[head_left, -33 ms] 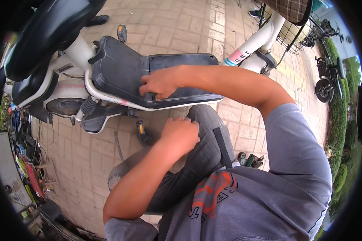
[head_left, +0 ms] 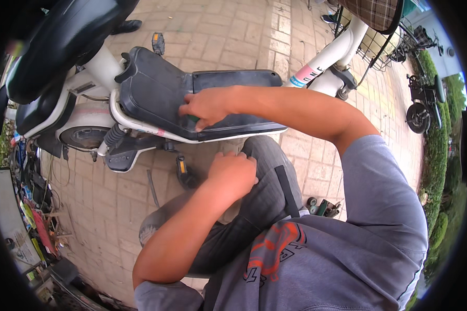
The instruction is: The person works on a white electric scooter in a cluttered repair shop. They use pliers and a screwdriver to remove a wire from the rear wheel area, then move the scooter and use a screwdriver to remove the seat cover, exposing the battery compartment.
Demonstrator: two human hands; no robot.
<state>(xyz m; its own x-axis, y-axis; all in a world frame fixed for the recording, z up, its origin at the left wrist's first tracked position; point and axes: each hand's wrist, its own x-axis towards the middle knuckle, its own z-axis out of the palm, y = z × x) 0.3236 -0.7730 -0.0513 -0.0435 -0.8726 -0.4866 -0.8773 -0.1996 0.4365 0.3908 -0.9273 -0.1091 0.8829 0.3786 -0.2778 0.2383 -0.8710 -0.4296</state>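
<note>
Across the middle lies a white electric bike with a black saddle-like seat pad [head_left: 153, 78] and a dark footboard cover [head_left: 236, 78]. My right hand [head_left: 210, 105] rests on the seam between the two, fingers curled down. A small green thing [head_left: 193, 118] shows between its fingers; most of it is hidden, so its kind cannot be told. My left hand [head_left: 231, 176] lies in a loose fist against my knee [head_left: 267, 155], with no object visible in it. Below the bike frame, a pedal [head_left: 181, 166] with an orange reflector hangs beside my left hand.
Several tools [head_left: 324, 207] lie on the brick paving right of my knee. Clutter [head_left: 36, 207] is piled at the left edge. A person's shoe [head_left: 127, 27] stands beyond the bike. The wire basket [head_left: 376, 44] is far right, with another bike [head_left: 420, 103] by the hedge.
My right hand has turned slightly, its fingers shifting a little, and the green thing between them has come into sight. My left hand stays put.
</note>
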